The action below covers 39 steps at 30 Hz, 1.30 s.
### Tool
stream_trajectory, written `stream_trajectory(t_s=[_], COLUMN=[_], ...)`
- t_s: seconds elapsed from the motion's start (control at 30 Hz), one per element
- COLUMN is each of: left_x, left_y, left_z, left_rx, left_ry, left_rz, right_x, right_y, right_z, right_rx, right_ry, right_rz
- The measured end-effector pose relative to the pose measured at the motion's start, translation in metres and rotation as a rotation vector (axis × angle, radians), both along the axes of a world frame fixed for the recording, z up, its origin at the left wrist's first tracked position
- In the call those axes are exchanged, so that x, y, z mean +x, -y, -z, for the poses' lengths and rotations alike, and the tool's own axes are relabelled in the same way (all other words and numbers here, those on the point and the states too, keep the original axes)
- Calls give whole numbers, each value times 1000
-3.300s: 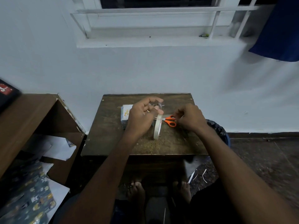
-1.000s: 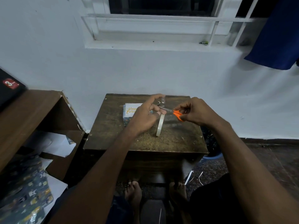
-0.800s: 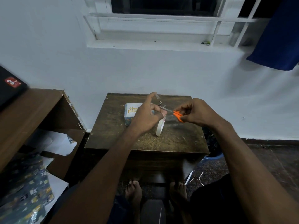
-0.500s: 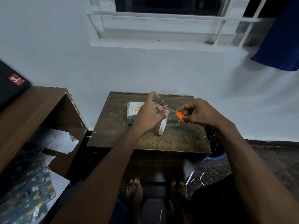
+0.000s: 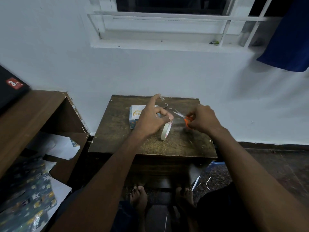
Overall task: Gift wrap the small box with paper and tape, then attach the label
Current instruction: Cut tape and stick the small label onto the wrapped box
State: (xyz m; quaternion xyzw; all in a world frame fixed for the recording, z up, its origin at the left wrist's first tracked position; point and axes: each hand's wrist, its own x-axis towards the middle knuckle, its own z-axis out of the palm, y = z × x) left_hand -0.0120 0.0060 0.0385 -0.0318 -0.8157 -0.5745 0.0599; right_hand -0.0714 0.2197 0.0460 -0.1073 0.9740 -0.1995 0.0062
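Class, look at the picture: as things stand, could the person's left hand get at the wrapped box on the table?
Probably yes. The wrapped box lies just behind the left hand, nothing between them. But that hand already holds the tape roll, with a cut strip on its fingertip.

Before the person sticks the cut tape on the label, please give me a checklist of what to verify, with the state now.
1. Tape piece on left hand fingertip: ok.
2. Tape roll held by the left hand: ok.
3. Scissors away from the tape: ok; right hand holds them.
4. Label on the wrapped box: ok.
5. Label already taped: cannot tell.
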Motion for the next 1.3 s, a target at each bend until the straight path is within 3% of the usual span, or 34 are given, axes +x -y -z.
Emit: stream_trajectory(t_s=[0.13, 0.27, 0.37, 0.47, 0.57, 1.03, 1.3], left_x=[2, 1, 0, 1, 2, 10, 8], left_y=[1, 1, 1, 1, 0, -1, -17], left_z=[0, 1, -1, -4, -6, -7, -2], left_rx=[40, 71, 116, 139, 125, -326, 10], left_ry=[-40, -95, -97, -111, -163, -410, -200], left_rz=[62, 123, 163, 136, 102, 64, -116], right_x=[-2, 5, 9, 19, 24, 19, 19], right_y=[16, 23, 16, 11, 11, 11, 8], right_z=[19, 15, -2, -22, -25, -15, -14], right_rx=[201, 273, -17, -460, -572, -423, -415], right_ry=[29, -30, -57, 232, 280, 309, 175], right_rz=[-44, -37, -115, -406, -405, -446, -391])
